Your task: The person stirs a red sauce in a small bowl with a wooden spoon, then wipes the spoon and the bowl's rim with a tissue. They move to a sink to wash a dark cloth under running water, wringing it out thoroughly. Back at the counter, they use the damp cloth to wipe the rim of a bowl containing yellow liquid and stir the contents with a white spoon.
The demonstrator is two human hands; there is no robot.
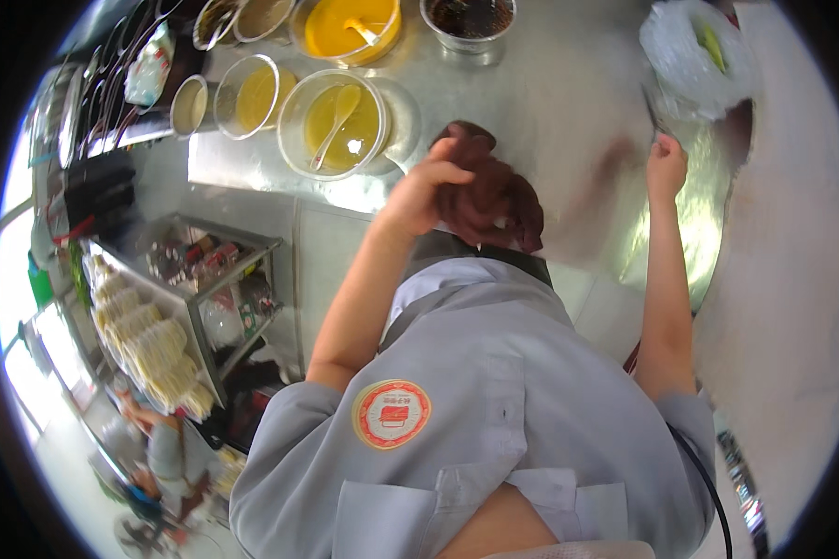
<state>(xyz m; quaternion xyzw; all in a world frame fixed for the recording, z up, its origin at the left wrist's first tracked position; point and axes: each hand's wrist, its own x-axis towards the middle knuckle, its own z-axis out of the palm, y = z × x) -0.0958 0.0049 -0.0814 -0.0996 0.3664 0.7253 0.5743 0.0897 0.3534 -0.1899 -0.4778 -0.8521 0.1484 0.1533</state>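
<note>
My left hand [426, 185] grips a bunched dark reddish-brown cloth [489, 192] above the front edge of the steel worktop [531, 91]. Its folds hang down before my apron. Farther right, my right hand [666, 168] is closed around a thin, dark, blurred tool [649, 108], whose kind I cannot tell. The tool points away from me, towards a clear plastic bag [671, 77] with something green inside. Left of the cloth stands a clear round tub [287, 133] of yellow liquid with a pale spoon [339, 122] in it.
Along the back are a tub of orange-yellow sauce [321, 24], a bowl of dark sauce [468, 17] and several smaller containers. At left, bundled noodles [147, 342] lie beside a metal rack [238, 279]. Another person [171, 447] is at lower left. A pale surface [776, 244] runs along the right.
</note>
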